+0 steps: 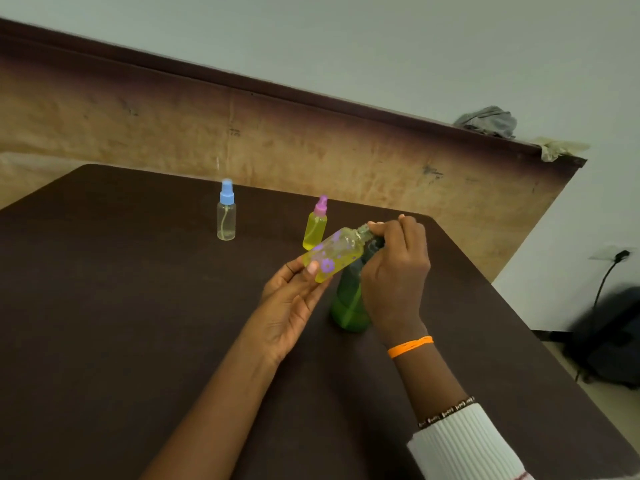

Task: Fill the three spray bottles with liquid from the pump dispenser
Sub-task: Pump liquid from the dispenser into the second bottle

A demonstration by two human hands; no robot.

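My left hand [294, 299] holds a flower-printed spray bottle [334, 252] by its base, tilted with its open neck toward the right and yellow liquid inside. My right hand [394, 265] is curled over the top of the green pump dispenser [348, 303], fingers at the tilted bottle's neck; the pump head is hidden under the hand. A pink-capped spray bottle [315, 225] full of yellow liquid stands just behind. Farther left stands a clear blue-capped spray bottle [226, 211] that looks empty.
All of this sits on a dark brown table [121, 323] backed by a worn wooden board [311, 143]. A grey cloth [488, 121] lies on the board's top edge. A dark bag [613, 337] and a wall socket with a cable are on the right.
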